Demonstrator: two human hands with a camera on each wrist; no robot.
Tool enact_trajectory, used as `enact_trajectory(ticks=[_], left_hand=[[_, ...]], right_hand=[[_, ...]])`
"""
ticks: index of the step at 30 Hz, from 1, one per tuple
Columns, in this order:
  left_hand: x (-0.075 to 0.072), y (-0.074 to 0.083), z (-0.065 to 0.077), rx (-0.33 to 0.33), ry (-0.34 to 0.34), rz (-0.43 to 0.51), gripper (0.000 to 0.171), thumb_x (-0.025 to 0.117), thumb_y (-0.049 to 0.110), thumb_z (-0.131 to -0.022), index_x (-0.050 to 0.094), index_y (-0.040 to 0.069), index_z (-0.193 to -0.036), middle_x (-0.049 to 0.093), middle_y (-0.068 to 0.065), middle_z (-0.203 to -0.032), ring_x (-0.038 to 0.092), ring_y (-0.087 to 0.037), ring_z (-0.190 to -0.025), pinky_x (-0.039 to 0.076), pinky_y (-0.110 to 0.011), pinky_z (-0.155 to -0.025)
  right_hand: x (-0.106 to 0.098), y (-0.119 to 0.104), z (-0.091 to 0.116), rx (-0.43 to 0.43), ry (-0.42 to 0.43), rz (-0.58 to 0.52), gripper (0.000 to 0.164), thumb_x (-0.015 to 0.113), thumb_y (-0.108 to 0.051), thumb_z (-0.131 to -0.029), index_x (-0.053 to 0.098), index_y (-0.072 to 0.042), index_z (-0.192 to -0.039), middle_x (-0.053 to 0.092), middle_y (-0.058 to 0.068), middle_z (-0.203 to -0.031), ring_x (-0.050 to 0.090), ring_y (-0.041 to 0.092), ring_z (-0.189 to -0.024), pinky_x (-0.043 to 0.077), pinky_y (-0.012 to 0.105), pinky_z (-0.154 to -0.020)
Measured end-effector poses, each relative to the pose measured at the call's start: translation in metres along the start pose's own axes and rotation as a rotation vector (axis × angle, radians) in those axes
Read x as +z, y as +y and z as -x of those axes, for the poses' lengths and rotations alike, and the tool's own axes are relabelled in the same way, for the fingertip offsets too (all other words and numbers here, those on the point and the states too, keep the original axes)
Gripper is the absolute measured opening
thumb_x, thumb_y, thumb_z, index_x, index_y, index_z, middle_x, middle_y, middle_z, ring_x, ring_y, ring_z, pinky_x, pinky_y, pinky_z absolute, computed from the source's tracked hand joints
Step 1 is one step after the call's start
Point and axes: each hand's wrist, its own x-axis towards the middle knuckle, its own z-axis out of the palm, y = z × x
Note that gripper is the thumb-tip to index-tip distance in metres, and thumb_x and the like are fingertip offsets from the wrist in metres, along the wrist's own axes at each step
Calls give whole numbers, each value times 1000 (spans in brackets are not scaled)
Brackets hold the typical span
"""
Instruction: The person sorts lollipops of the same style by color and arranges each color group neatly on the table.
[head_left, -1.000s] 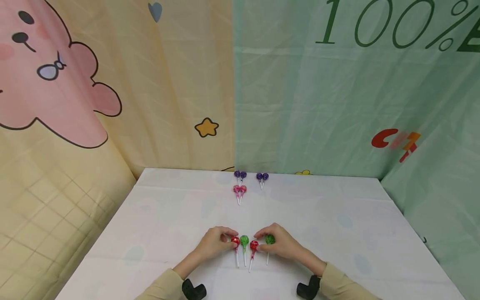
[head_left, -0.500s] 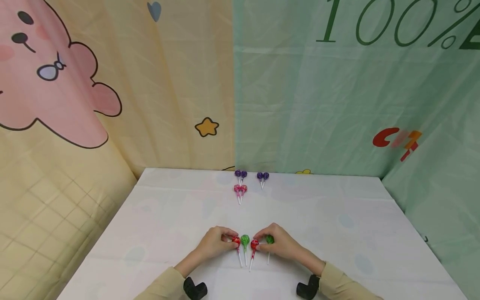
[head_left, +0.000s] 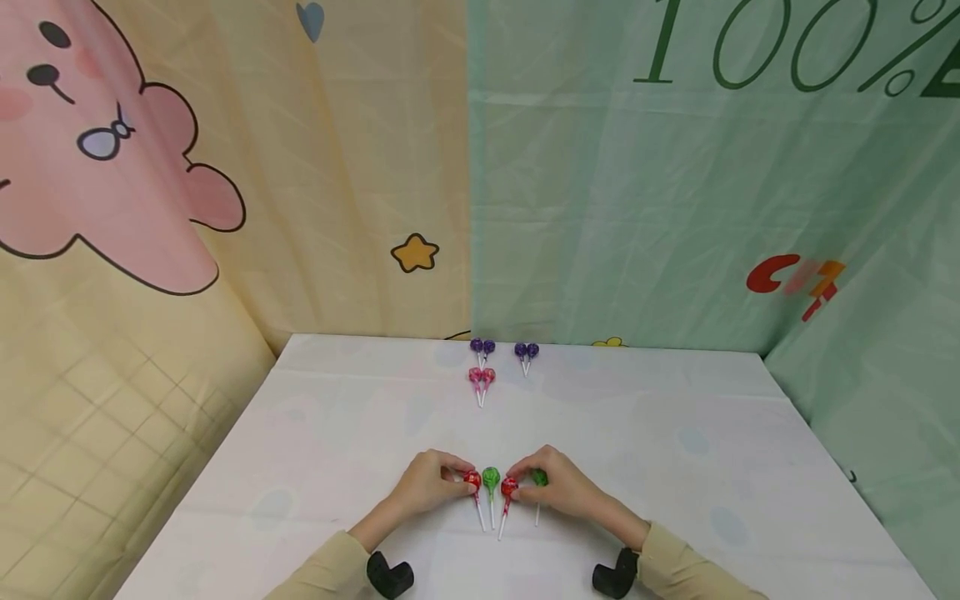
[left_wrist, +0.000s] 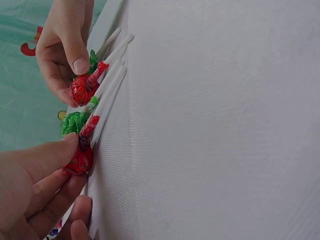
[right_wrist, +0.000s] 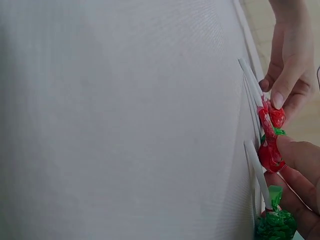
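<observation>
A white table bears faint, pale spots. Beyond its left edge and the left part of its far edge hangs a yellow cloth — a grid of lines shows beside the left edge. High over the far left corner are a pink cartoon animal and a grey-blue heart, with an outlined orange star lower down. A green cloth covers the rest, marked "100%" in dark green. Red, pink and orange shapes sit above the far right corner — a yellow print peeks over the far edge.
</observation>
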Motion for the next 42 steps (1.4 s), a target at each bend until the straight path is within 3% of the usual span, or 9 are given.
enact_trajectory(ticks=[9,24,31,42], left_hand=[[0,1,0,1,-3,6,24,79,21,-77,76,8,-98,59,5,-69,42,-3,-58,33,-18,-50],[1,-2,2,7,-23,18,25,78,22,-79,75,7,-98,67,3,-82,43,-3,-60,34,-18,-52],[1,0,1,8,-17,25,24,78,22,-79,75,7,-98,57,5,-68,42,-3,-58,32,-18,-50],[-1,2,1,14,-17,39,24,77,20,-80,75,6,-99,63,4,-74,43,-3,-59,34,-18,-51]], right_hand=[[3,-1,1,12,21,-9,25,75,-31,-83,75,-15,-103,73,-8,-96,52,9,-87,40,23,-77],[7,-3,2,25,27,-8,24,76,-29,-82,75,-15,-101,73,-8,-94,50,7,-84,39,21,-73],[7,-5,2,45,39,-29,24,77,-28,-81,76,-15,-101,70,-9,-93,49,7,-85,39,21,-73],[6,-6,1,30,46,-6,24,76,-28,-82,75,-14,-101,73,-7,-93,51,7,-84,40,21,-73]])
